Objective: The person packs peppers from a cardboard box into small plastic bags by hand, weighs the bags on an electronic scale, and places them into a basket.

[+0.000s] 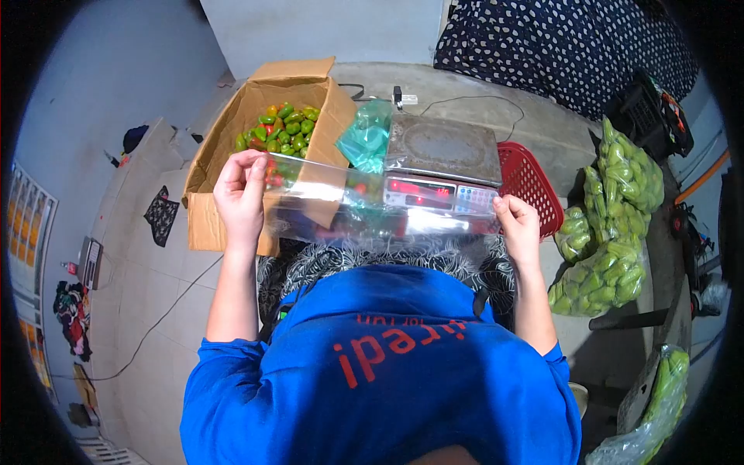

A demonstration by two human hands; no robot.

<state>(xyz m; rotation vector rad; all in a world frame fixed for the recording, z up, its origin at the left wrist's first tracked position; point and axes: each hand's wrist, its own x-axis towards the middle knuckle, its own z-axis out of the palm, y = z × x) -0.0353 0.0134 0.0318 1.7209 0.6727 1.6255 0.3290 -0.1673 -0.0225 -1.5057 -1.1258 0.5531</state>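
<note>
Clear plastic film (368, 221), outstretched.
Left hand (242, 192) pinches nine-o'clock end; right hand (519, 226), three-o'clock; flat grey metal scale (444, 147), one o'clock.

My left hand (242, 190) and right hand (518, 226) reach forward, well apart, each pinching thumb against curled fingers, the left slightly farther out; both forearms are bare.

The person (418, 422) has on a bright blue top (310, 411) with 2 loose sleeves (221, 387) that stop near the elbows. On the front are big red letters (374, 355) and a line of small red letters (397, 319), which look upside down. The lap has black cloth (341, 260) with white leaf shapes, and the left hand (241, 190) and right hand (518, 222) are bare
</note>
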